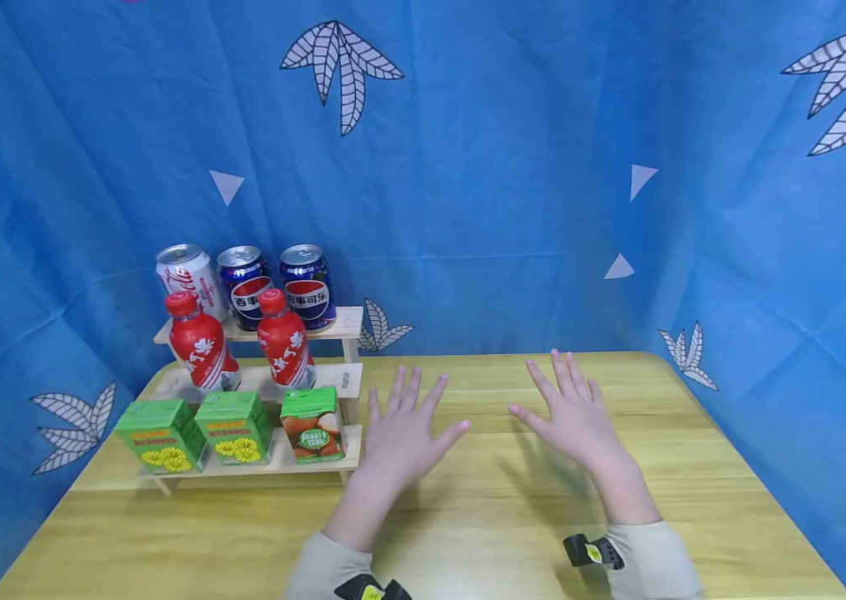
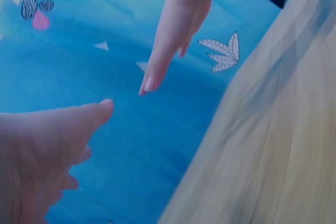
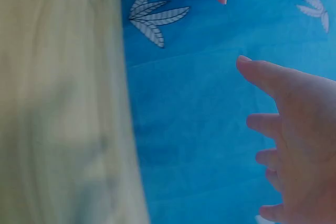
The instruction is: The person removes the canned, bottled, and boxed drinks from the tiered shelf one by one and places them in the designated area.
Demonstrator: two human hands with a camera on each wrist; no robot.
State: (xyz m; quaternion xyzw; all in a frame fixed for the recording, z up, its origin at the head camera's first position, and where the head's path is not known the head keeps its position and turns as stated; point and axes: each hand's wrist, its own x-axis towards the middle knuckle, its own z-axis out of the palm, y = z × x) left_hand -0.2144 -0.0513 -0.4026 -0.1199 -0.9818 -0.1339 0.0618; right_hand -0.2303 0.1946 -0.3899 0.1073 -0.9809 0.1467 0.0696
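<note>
L hand (image 1: 406, 437) & R hand (image 1: 578, 421) hover over the table (image 1: 468, 508), well apart, backs up, fingers spread, neither holding anything. Nearest thing: brown-front box (image 1: 313, 425), R end of the shelf's (image 1: 331, 376) bottom tier, just beside L hand; 2 green boxes (image 1: 163, 437) farther L. Bottles (image 1: 201, 346) on mid tier, cans (image 1: 307, 290) up top. To do this hold well, prob. keep wrists steady & L fingers off the box; it's likely light, so a knock might tip it.

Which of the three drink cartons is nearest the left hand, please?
The rightmost, brown-fronted carton beside the left hand; the other two, with yellow flowers, sit farther left.
</note>
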